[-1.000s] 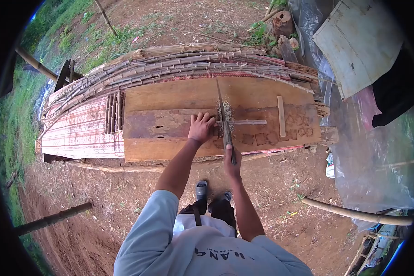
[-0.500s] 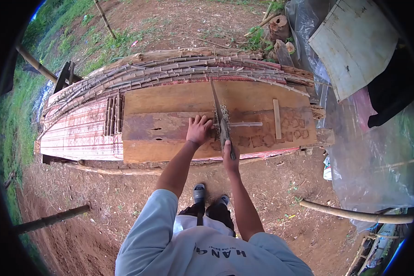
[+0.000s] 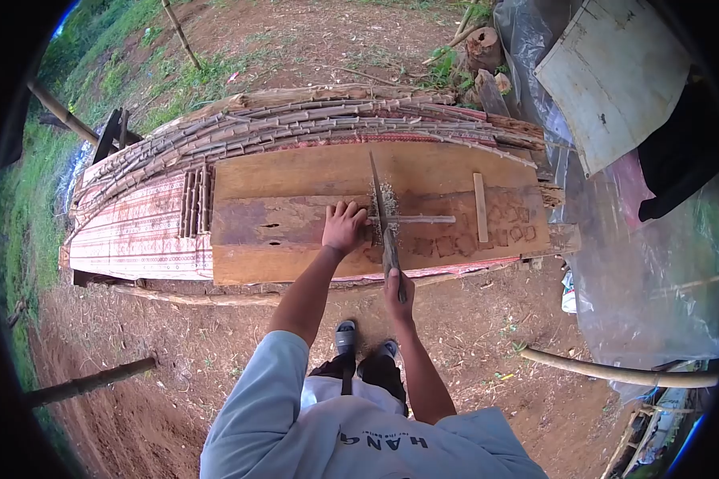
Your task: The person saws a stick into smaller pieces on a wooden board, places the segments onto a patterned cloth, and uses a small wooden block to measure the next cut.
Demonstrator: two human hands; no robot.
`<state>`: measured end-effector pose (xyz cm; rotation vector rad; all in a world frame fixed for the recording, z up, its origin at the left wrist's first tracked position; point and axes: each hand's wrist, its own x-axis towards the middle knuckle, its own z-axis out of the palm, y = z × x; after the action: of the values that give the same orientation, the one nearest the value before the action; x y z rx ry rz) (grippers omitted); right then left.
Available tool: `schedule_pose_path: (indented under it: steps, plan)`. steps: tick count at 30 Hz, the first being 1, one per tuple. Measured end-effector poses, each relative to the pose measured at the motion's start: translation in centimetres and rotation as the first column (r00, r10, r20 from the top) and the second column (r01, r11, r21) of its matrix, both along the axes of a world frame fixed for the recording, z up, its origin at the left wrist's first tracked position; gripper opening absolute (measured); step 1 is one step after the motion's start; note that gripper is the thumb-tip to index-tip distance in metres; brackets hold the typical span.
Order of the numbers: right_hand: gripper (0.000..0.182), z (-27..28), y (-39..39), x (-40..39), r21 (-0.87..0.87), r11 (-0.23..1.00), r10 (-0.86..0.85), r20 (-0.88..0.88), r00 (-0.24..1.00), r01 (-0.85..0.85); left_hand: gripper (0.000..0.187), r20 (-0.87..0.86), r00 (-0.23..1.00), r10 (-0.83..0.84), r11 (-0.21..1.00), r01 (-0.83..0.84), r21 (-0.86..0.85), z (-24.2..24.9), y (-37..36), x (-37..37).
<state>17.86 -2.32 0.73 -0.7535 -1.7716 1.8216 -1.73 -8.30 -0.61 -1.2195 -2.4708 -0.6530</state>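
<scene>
My right hand (image 3: 399, 292) grips the handle of a long saw (image 3: 382, 211) whose blade lies across a thin cane stick (image 3: 420, 219) on the wooden plank table (image 3: 295, 172). My left hand (image 3: 343, 226) presses down on the left part of the stick, just left of the blade. Pale sawdust (image 3: 388, 195) lies around the cut.
A long pile of cane stalks (image 3: 295, 120) runs along the table's far edge. Short cut pieces (image 3: 196, 198) lie in a row at the left on a patterned cloth (image 3: 140, 227). A small wooden slat (image 3: 479, 206) sits right of the saw. Bare earth underfoot; plastic sheeting at right.
The saw has been drawn back toward me along the cut, and my right hand has moved nearer my body. My left hand stays on the stick.
</scene>
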Motion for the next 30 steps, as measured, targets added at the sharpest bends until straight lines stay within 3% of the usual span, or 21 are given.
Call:
schedule_pose_path:
  steps: [3, 5, 9, 17, 20, 24, 26, 30]
  plan:
    - [0.039, -0.3, -1.1, 2.8, -0.041, 0.998, 0.050, -0.024, 0.998, -0.051, 0.014, 0.011, 1.000, 0.000, 1.000, 0.000, 0.005, -0.2, 0.1, -0.1]
    - [0.044, -0.6, -1.3, 3.2, 0.059, 0.998, 0.027, 0.006, 1.000, -0.027, 0.014, 0.037, 0.999, -0.010, 1.000, 0.010, 0.014, -0.4, 0.1, -0.5]
    - [0.046, 0.4, 0.0, -1.8, 0.018, 1.000, 0.007, 0.044, 0.999, -0.008, 0.014, 0.071, 0.997, 0.006, 1.000, -0.006, 0.001, -0.6, 0.0, -0.3]
    - [0.042, -0.6, -1.8, 3.8, -0.051, 0.998, 0.027, 0.026, 0.999, -0.026, 0.014, 0.019, 1.000, 0.007, 0.999, -0.006, -0.043, -0.7, -0.1, 0.0]
    - [0.043, 0.8, 0.0, -1.6, -0.022, 1.000, -0.007, 0.048, 0.999, 0.008, 0.014, 0.025, 1.000, -0.020, 0.999, 0.020, -0.030, -0.7, 0.1, -0.4]
    - [0.040, 0.0, 1.1, -2.5, -0.073, 0.997, 0.018, 0.005, 1.000, -0.017, 0.013, -0.008, 1.000, 0.008, 1.000, -0.007, 0.021, -0.4, 0.0, -0.2]
    - [0.041, -1.0, -0.5, 0.6, 0.064, 0.998, 0.001, -0.045, 0.999, 0.002, 0.013, -0.022, 1.000, 0.009, 1.000, -0.008, 0.023, -0.4, 0.2, 0.0]
    - [0.042, -1.3, -1.7, 3.4, 0.079, 0.997, 0.026, -0.065, 0.998, -0.021, 0.013, -0.015, 1.000, 0.011, 0.999, -0.011, -0.033, -0.5, 0.1, -0.4]
